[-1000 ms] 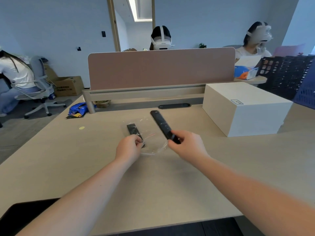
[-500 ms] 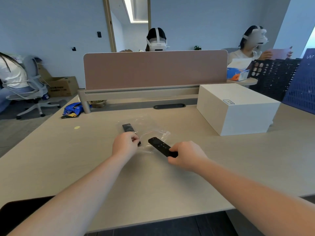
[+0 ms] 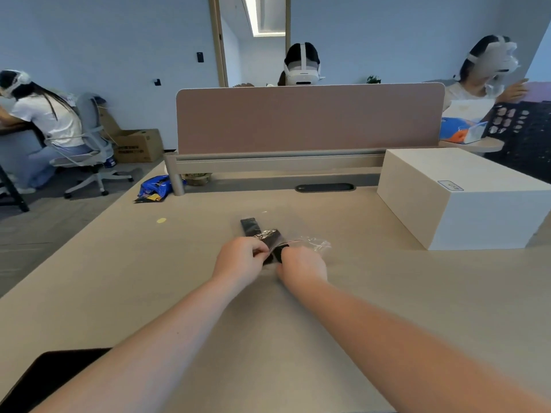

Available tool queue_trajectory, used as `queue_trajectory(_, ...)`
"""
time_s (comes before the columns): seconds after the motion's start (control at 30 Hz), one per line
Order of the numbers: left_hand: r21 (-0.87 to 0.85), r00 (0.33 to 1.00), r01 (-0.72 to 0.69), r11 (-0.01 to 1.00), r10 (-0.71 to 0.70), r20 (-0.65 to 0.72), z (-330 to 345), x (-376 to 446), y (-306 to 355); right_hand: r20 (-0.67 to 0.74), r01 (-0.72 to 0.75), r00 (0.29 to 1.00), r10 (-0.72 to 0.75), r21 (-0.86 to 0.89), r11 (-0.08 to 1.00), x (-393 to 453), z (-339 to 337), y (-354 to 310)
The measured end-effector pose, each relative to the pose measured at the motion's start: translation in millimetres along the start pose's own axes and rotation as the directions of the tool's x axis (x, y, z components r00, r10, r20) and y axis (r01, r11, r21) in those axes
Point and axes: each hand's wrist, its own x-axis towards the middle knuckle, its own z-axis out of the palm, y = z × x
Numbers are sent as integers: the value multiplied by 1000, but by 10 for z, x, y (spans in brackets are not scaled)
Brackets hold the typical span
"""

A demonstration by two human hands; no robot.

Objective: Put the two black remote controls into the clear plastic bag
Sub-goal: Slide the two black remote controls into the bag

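Head view, both bare forearms reaching forward over the bench (image 3: 387, 293), hands meeting near its middle.

Left hand (image 3: 241, 260): fingers curled and pinching the near edge of the bag (image 3: 310, 242), at the mouth. Knuckles face the camera; fingertips mostly hidden.

Right hand (image 3: 301, 266): fingers closed around the near end of the second remote (image 3: 269, 238). That remote points away and to the left, its far part under crinkled clear plastic, its near end hidden in the hand. How far it sits inside the bag cannot be told.

First remote (image 3: 249, 225): lies flat on the bench just beyond the left hand, running away from the camera, near end covered by the second remote and the hand. It appears to be under the clear film, though the film there is too faint to be sure.

Bag: crumpled, a loose fold sticking out to the right of the right hand, resting on the bench.

Surroundings: white box (image 3: 465, 201) on the bench at right, well apart from the hands. Blue wrapper (image 3: 156, 187) at the far left edge by the divider (image 3: 307, 117) post. Small yellow dot (image 3: 161, 220) on the bench left of the remotes.
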Motion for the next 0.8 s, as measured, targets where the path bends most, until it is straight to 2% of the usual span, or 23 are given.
queue_trajectory(0.17,-22,998,-35,999,36,56,31,-12,-84,-32,-20,999,22,47,999,251,107,-25)
queue_trajectory(0.37,-26,997,-60,998,61,40,19,43,-156,-15,-16,1000,18,99,995,356,306,-10)
queue_trajectory(0.5,-41,996,-73,997,75,40,52,53,-180,9,91,996,-94,166,982,348,333,80)
queue_trajectory(0.6,-57,996,-77,995,80,40,82,32,-197,-25,168,986,-167,247,954,319,295,173)
queue_trajectory(0.7,-81,993,-72,994,79,87,72,15,-252,-49,175,984,-169,189,966,271,223,261)
queue_trajectory(0.77,6,976,-142,990,139,170,27,0,-325,-108,194,977,-185,84,977,210,142,322)
queue_trajectory(0.8,79,963,-188,979,168,210,3,-13,-366,-198,217,958,-207,32,976,171,90,359)
